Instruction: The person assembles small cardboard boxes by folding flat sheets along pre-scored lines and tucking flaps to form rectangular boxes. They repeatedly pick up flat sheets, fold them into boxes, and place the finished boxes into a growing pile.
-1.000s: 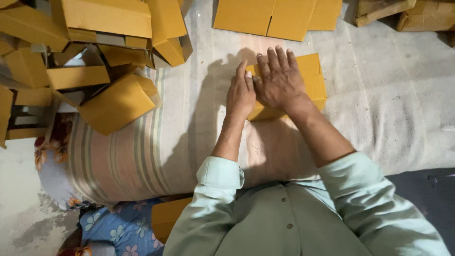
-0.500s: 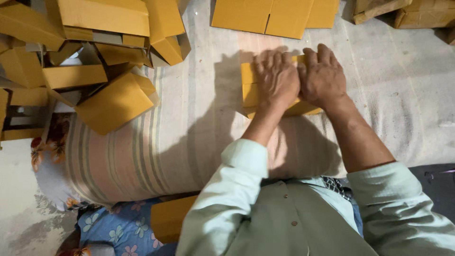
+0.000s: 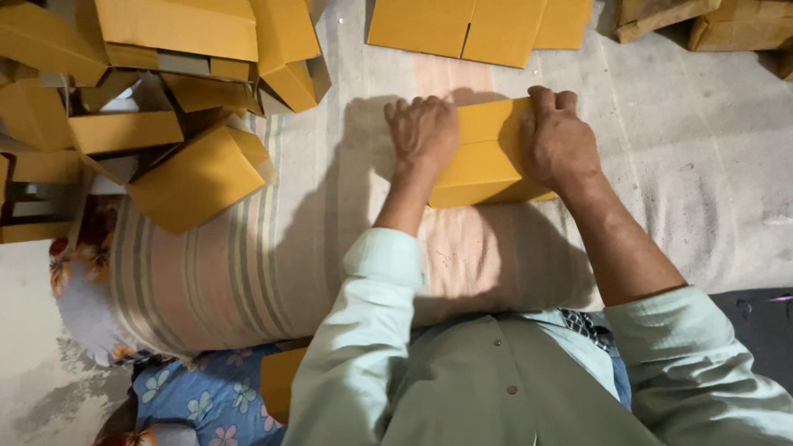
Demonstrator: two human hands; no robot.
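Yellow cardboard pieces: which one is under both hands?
The flat yellow piece at centre on the cloth, pressed by left hand and right hand; the others lie untouched.

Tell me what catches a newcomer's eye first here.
Two bare hands press on a flat yellow cardboard piece at the centre: the left hand on its left end, the right hand on its right. A heap of folded yellow boxes fills the upper left, over a striped cloth.
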